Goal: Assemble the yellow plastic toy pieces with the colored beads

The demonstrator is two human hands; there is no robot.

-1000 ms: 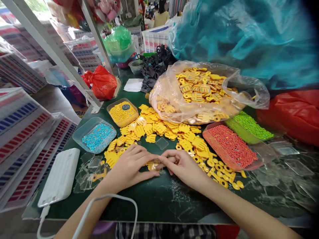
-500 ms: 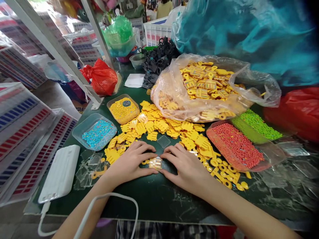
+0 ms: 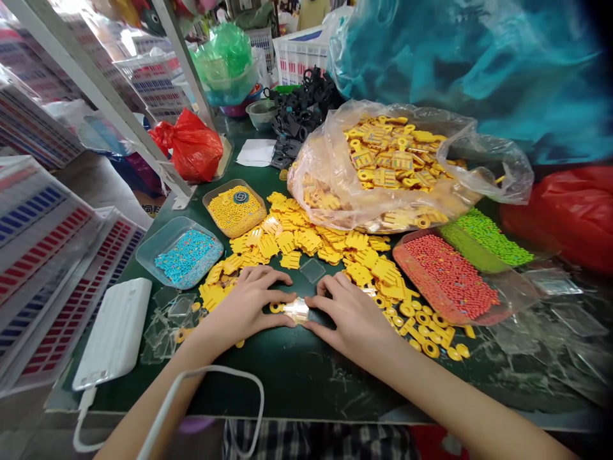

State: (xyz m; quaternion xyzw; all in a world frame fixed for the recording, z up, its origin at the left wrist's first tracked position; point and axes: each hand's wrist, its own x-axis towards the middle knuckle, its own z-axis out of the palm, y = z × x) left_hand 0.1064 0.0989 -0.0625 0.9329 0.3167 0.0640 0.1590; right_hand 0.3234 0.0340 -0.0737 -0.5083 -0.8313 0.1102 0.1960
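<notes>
Between my two hands, on the dark green table, lies a small yellow plastic piece (image 3: 297, 310) with a glossy clear face and a ring at its left end. Glare hides its details. My left hand (image 3: 256, 295) grips its left part between thumb and fingers. From the other side, the thumb and fingers of my right hand (image 3: 348, 312) pinch its right edge. Just beyond it rests a clear square cover (image 3: 313, 271). A heap of yellow plastic parts (image 3: 306, 241) spreads behind my hands, and yellow ring pieces (image 3: 426, 329) are scattered to the right.
Trays of blue beads (image 3: 184, 259), yellow beads (image 3: 234, 207), red beads (image 3: 447, 275) and green beads (image 3: 495, 236) surround the heap. Behind stands a clear bag of yellow pieces (image 3: 393, 153). At left lie clear covers (image 3: 165, 326) and a white power bank (image 3: 115, 332) with a cable.
My left hand has shifted slightly left along the piece. Glare on the clear face is brighter now. The whole view has moved a little, and my right hand keeps its hold.
</notes>
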